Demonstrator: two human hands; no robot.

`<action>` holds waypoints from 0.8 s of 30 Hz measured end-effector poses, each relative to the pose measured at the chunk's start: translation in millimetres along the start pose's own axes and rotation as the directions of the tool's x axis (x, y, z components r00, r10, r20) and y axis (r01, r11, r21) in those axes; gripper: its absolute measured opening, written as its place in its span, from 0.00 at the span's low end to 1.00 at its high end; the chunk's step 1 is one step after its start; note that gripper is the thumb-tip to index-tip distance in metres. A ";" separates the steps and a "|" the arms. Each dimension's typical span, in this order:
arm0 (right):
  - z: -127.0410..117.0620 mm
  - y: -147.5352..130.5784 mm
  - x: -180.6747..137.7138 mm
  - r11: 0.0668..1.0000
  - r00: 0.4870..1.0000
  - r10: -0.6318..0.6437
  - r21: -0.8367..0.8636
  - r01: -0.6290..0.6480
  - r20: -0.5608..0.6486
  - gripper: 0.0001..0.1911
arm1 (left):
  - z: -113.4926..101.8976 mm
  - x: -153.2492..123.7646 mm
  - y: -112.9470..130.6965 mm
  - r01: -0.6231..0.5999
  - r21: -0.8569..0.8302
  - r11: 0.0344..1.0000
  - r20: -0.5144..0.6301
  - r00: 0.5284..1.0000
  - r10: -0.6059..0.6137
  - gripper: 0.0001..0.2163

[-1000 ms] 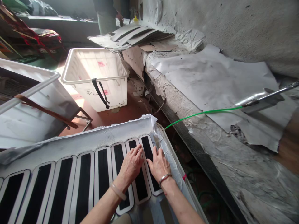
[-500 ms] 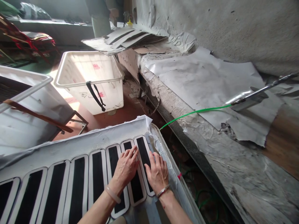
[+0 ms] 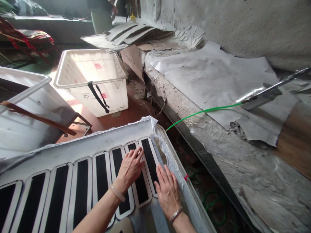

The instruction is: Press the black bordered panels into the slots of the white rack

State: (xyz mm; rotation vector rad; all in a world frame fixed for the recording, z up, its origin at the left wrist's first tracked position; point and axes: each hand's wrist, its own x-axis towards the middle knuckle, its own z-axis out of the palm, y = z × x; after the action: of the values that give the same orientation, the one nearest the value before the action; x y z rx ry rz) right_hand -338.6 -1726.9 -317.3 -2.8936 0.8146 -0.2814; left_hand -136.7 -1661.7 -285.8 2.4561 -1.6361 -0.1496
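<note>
Several flat pieces with rounded pale borders and black rectangular middles lie side by side on a paper-covered surface [image 3: 73, 145]. My left hand [image 3: 131, 165] rests over the upper half of the second piece from the right [image 3: 141, 191], fingers slightly bent and lying near the gap beside the end piece. Nothing shows in its grasp. Along the right edge of the end piece [image 3: 149, 155] lies my right hand [image 3: 168, 186], fingers stretched out, the thumb close to the piece's lower corner. Below my left arm a beige object [image 3: 121, 226] is partly in view.
A spray tool [image 3: 257, 95] with a green hose [image 3: 206, 110] rests on the paper-covered ledge at right. White bins [image 3: 109, 97] stand beyond the work surface. Thin sheets [image 3: 136, 34] are stacked at the back, near a standing person [image 3: 100, 16].
My right hand has slid down and right, off the end piece's middle to its right edge. My left hand stays nearly in place. The view has shifted slightly.
</note>
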 end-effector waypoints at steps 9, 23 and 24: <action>1.8 0.2 2.0 1.000 0.999 0.010 0.006 -0.010 0.032 0.25 | 0.1 -2.4 -0.6 -0.020 -0.008 1.000 -0.004 1.000 0.020 0.21; -61.1 -57.6 -104.3 0.660 0.946 0.096 0.691 -0.294 0.311 0.14 | -57.5 -79.9 -3.8 0.149 -0.241 0.959 0.139 0.983 -0.118 0.16; -63.0 -63.0 -118.4 0.611 0.921 0.074 0.712 -0.345 0.382 0.13 | -65.7 -100.7 -3.5 0.181 -0.254 0.950 0.161 0.977 -0.143 0.14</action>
State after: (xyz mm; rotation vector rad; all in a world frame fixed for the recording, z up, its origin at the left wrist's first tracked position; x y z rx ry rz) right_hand -419.3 -1615.4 -262.5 -1.9274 0.7261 -0.0886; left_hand -160.3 -1561.1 -224.3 2.4114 -1.3559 -0.5430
